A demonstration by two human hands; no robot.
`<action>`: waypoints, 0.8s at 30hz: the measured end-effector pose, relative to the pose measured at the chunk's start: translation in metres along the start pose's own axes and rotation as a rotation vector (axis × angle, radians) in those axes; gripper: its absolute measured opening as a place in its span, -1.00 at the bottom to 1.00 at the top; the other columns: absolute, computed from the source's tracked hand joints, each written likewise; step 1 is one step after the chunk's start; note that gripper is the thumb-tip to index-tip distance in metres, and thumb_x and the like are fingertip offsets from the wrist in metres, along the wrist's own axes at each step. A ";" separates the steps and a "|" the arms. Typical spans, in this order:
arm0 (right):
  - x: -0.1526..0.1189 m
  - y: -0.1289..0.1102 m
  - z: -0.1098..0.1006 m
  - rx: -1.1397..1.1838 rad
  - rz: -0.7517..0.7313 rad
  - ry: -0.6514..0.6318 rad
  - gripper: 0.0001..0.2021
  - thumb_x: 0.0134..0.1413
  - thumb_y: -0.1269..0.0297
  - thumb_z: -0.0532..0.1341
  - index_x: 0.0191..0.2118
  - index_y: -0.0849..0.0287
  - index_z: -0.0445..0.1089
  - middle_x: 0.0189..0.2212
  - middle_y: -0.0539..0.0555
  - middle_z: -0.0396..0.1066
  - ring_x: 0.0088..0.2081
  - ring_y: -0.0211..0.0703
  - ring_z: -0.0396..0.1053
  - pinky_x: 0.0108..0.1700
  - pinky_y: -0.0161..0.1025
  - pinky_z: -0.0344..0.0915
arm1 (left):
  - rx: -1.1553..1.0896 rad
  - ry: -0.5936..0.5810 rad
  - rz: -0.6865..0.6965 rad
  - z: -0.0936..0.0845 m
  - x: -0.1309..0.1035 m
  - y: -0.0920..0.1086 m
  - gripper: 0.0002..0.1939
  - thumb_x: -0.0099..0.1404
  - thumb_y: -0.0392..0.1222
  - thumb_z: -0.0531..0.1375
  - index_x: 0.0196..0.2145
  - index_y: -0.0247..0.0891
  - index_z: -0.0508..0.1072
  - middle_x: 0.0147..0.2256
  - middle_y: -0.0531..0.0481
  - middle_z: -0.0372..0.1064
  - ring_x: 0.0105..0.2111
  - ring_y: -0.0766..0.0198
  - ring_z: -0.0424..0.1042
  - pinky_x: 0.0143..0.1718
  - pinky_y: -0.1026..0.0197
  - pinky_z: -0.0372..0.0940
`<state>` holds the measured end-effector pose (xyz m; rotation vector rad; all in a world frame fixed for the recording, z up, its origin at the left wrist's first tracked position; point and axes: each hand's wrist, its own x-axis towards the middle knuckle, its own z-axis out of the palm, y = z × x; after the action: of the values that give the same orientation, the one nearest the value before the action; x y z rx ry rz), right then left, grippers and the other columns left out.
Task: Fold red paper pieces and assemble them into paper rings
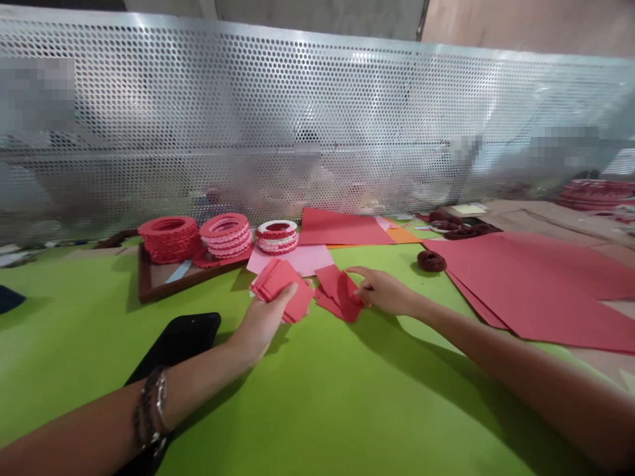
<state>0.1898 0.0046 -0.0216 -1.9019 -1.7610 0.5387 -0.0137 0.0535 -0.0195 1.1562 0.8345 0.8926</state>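
Observation:
My left hand [265, 317] is closed around a fanned stack of red paper cards [285, 287], thumb pressed on top. To its right, several loose red paper pieces [330, 294] lie overlapping on the green table. My right hand [384, 291] is at their right edge, index finger stretched out and the other fingers curled. It pinches a red paper piece [351, 297] that looks slightly raised; the fingertips are partly hidden.
A brown tray [143, 284] carries stacked red rings [169, 238] and pink rings [225, 235]. Beside it are red-and-white rings [276, 246]. A black phone [186, 337] lies by my left forearm. Large red sheets [540, 291] and a dark brown coil [431, 260] lie right; a perforated metal screen [307, 99] stands behind.

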 end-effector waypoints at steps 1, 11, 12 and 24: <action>0.000 0.002 0.000 -0.017 0.023 -0.007 -0.53 -0.15 0.51 0.02 0.00 0.28 0.16 -0.73 -0.13 0.18 -0.67 -0.35 0.05 -0.60 -0.39 -0.06 | 0.009 -0.001 -0.013 0.000 -0.001 0.001 -0.87 0.16 -0.32 0.10 -0.30 -0.29 0.37 -0.26 -0.06 0.46 -0.27 0.21 0.44 -0.39 0.29 0.39; -0.012 -0.028 0.010 0.143 -0.174 0.137 -0.69 0.03 0.20 0.05 -0.10 0.21 0.16 -0.60 -0.09 0.09 -0.57 -0.34 0.06 -0.51 -0.38 0.04 | 0.038 -0.181 -0.028 0.000 -0.005 -0.006 -0.81 0.11 -0.26 0.18 -0.26 -0.29 0.36 -0.31 -0.05 0.47 -0.44 0.24 0.46 -0.60 0.33 0.37; -0.016 -0.035 0.016 0.295 -0.235 0.098 -0.68 0.01 0.15 0.06 -0.13 0.20 0.15 -0.57 -0.09 0.10 -0.56 -0.34 0.07 -0.52 -0.38 0.06 | 0.035 -0.199 -0.039 0.000 -0.006 -0.007 -0.80 0.10 -0.26 0.18 -0.26 -0.28 0.37 -0.29 -0.06 0.47 -0.43 0.25 0.46 -0.60 0.33 0.37; -0.016 -0.042 0.036 0.757 -0.075 0.103 -0.80 -0.15 0.23 0.18 -0.49 0.22 0.17 -0.64 -0.12 0.13 -0.64 -0.44 0.04 -0.61 -0.41 0.00 | -0.034 -0.185 -0.160 0.007 -0.010 0.000 -0.83 0.18 -0.38 0.04 -0.32 -0.30 0.41 -0.34 -0.05 0.49 -0.41 0.24 0.47 -0.47 0.29 0.40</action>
<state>0.1338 -0.0063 -0.0264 -1.2975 -1.2882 0.9028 -0.0113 0.0415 -0.0175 1.1079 0.7460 0.6557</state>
